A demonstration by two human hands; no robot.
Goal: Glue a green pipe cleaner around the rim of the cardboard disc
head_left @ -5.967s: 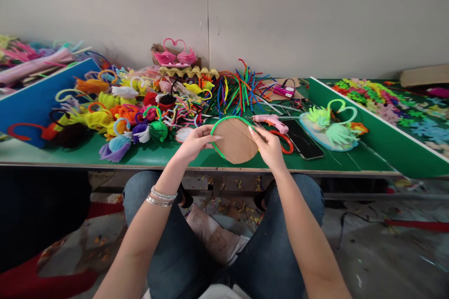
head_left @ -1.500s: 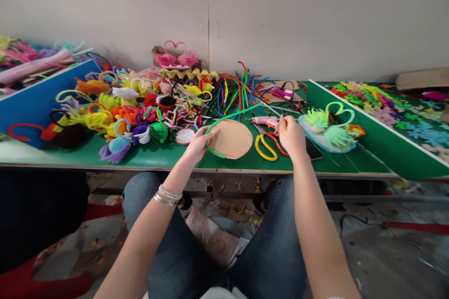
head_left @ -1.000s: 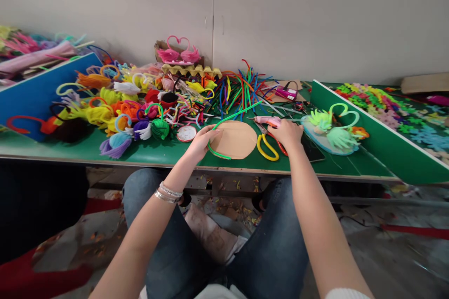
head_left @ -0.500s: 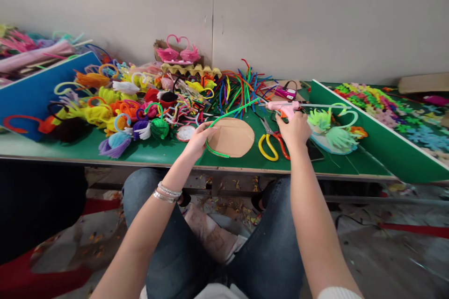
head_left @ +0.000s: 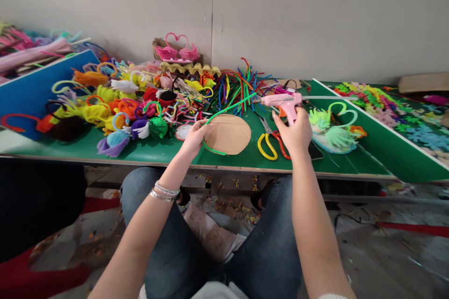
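My left hand (head_left: 196, 138) pinches the left edge of an oval piece of cardboard (head_left: 229, 135). A bright green pipe cleaner (head_left: 231, 104) is held there too; it follows the cardboard's lower left rim and its long free end sticks out to the upper right. My right hand (head_left: 297, 131) is wrapped round the handle of a pink glue gun (head_left: 282, 100), whose nozzle points left near that free end. A clear glue stick (head_left: 326, 97) juts from the gun's back. Scissors (head_left: 268, 140) with one yellow and one red handle lie between my hands.
Pipe-cleaner swans (head_left: 117, 138) and yarn-like bundles crowd the table's left side. Loose pipe cleaners (head_left: 242, 86) lie behind the cardboard. Two green swans (head_left: 338, 135) on a base stand to the right, beside a green divider (head_left: 382, 135). Small colourful flower shapes (head_left: 379, 103) lie beyond it.
My right hand has raised the glue gun slightly and shifted a little right. My left hand, with the cardboard and green pipe cleaner, has drifted slightly left and up.
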